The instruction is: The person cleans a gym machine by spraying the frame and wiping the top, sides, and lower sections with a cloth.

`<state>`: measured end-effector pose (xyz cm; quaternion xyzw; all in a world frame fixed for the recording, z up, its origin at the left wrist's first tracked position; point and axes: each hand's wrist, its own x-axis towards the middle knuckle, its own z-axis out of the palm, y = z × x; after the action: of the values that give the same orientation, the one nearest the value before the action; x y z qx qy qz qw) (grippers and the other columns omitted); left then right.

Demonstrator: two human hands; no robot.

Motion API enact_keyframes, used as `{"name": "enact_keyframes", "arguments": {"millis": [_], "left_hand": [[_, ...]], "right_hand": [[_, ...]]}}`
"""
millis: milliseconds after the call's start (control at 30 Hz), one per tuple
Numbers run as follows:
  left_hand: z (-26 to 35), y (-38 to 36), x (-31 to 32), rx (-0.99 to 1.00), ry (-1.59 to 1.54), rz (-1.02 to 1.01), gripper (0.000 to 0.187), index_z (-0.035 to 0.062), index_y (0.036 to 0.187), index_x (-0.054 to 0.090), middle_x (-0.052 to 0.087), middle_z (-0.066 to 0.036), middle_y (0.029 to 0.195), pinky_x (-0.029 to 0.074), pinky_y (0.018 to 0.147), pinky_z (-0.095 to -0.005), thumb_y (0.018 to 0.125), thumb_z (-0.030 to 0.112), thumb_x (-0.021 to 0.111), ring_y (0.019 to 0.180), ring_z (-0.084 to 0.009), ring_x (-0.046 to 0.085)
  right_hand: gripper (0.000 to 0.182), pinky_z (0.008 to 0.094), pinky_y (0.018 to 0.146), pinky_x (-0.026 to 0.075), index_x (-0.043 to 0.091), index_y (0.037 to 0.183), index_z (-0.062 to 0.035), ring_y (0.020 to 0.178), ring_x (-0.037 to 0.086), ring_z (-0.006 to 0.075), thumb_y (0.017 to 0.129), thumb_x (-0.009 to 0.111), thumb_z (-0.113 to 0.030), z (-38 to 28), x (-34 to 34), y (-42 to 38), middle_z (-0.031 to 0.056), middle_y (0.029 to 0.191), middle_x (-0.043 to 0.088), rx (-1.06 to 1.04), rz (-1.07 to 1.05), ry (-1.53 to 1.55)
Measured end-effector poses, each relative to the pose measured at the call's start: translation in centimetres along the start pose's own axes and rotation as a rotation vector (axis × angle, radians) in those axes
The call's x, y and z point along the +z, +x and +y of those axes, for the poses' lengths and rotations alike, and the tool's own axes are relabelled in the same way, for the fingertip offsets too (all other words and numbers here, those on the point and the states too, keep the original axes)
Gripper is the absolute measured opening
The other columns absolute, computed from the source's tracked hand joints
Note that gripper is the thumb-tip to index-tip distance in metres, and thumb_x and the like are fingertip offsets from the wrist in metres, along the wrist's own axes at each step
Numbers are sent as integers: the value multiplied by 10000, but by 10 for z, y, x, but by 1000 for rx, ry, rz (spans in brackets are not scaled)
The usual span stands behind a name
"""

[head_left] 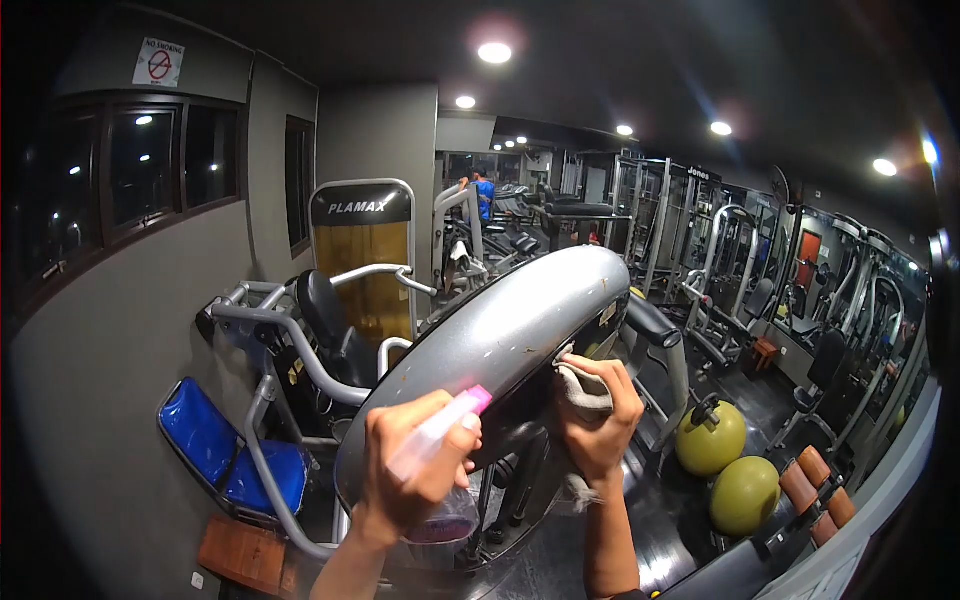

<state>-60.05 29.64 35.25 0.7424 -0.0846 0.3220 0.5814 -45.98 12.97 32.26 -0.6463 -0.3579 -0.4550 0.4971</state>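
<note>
My left hand (412, 462) is wrapped round a clear spray bottle (440, 525) with a pink nozzle tip. The bottle is held close over the lower end of a long, curved silver machine cover (500, 315), its nozzle pointing up and to the right. In my right hand (598, 415) is a bunched grey cloth (583, 392), its loose end hanging below the palm. The fingers of that hand press the cloth at the dark right-hand side of the cover, just under its silver face. Small marks show on the silver surface.
At left stand a blue padded chair (205, 440), a wooden box (240, 552) and a PLAMAX machine (364, 260). Two yellow-green exercise balls (745, 495) lie at right, near brown rollers (798, 487). A person in blue (485, 198) is farther back.
</note>
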Motion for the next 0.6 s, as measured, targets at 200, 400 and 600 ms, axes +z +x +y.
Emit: {"name": "enact_keyframes", "arguments": {"millis": [200,400,600], "left_hand": [[7,15,-11,-59,-202,-49,365,-89,871,633,630,-132,704,542,482,-275,882,266,548,465,-155,604],[3,19,-14,-43,-216,-105,414,-105,924,612,624,-160,733,558,486,-298,874,298,534,461,-171,597],[3,15,-19,-71,-310,-78,321,-79,861,642,640,-118,714,522,481,-252,888,231,563,484,-132,602]], "right_hand": [[332,308,736,506,728,1015,-62,801,674,232,688,776,-32,-6,-2,6,94,912,683,0,-14,50],[332,328,745,522,720,1016,-64,818,683,248,689,773,-34,-28,3,25,101,922,686,-51,-18,25],[372,316,691,556,734,1040,-132,814,708,231,678,798,-77,-40,5,16,78,939,702,-204,-193,-15]]}}
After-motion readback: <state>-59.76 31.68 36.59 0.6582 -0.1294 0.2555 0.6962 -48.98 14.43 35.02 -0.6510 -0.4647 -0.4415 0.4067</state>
